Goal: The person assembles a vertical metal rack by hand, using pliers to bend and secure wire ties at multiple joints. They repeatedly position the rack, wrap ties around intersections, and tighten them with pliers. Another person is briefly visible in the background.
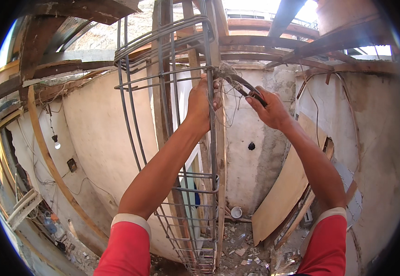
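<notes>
A tall column cage of steel rebar (165,87) stands upright in front of me, with vertical bars and bent square ties. My left hand (201,99) is closed around its right front bar, just under a tie; fingertips show on the bar's far side. My right hand (270,109) grips the handles of a pair of pincers (242,83). The pincers' jaws meet the cage's corner beside my left fingers, where bar and tie cross. Thin loose tie wire (230,112) dangles below the jaws. Whether the jaws bite on wire is too small to tell.
Wooden posts and roof beams (264,43) surround the cage overhead. Plywood sheets (285,184) lean at the right wall. Far below, rubble (243,248) and a white bucket (236,212) lie on the floor. A bulb (56,143) hangs at left.
</notes>
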{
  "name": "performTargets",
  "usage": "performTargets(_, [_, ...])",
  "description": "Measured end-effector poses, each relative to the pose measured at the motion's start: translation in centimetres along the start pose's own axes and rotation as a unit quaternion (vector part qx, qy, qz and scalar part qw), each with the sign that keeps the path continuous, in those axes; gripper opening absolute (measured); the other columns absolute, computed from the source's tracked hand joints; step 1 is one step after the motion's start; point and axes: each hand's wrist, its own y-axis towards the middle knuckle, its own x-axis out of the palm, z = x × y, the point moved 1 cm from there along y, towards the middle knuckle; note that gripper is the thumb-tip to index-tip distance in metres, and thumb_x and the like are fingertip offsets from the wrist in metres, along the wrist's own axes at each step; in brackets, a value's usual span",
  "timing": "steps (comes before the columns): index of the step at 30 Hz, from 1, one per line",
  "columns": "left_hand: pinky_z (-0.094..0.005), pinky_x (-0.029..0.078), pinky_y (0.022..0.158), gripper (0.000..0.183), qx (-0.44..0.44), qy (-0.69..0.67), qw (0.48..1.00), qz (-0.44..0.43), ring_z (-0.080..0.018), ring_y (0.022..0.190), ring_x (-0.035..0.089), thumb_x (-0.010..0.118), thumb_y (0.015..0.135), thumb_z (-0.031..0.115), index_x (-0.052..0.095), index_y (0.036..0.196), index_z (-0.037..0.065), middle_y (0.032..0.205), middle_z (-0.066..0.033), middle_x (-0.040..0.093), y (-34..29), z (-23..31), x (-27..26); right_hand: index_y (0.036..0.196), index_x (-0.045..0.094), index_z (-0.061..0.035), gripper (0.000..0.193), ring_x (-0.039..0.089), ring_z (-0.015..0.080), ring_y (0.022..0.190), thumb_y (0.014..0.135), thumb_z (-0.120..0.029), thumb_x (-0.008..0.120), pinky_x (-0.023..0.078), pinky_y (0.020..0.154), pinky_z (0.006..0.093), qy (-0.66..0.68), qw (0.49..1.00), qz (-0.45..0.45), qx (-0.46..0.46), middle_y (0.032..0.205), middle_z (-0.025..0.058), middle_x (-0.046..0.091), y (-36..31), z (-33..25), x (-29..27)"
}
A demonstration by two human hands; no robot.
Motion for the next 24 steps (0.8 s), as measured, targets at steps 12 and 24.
performTargets(12, [-0.0232, 0.03, 0.045, 0.022, -0.035, 0.015, 0.999, -0.036, -0.0057, 0.05, 0.04, 0.052, 0.107, 0.032, 0.059, 0.107, 0.01, 0.079, 0.0027, 0.051, -0.1, 0.7, 0.3, 0.119, 0.061, -0.0106, 0.048, 0.07, 0.0249, 0.071, 0.078, -0.018, 0.086, 0.054, 0.072, 0.039, -0.284, 0.898, 0.218, -0.257, 0.096, 0.0054, 0.07, -1.6, -2.5, -5.5])
performTargets(24, [-0.0247, 0.028, 0.049, 0.034, -0.022, 0.007, 0.999, -0.028, -0.0066, 0.051, 0.034, 0.044, 0.112, 0.043, 0.055, 0.109, 0.011, 0.085, 0.0027, 0.054, -1.1, 1.6, 0.6, 0.11, 0.063, -0.0005, 0.035, 0.061, 0.0156, 0.054, 0.094, -0.029, 0.075, 0.051, 0.057, 0.0333, 0.061, 0.945, -0.237, 0.218, 0.064, 0.0094, 0.06, -1.6, -9.9, -9.8])
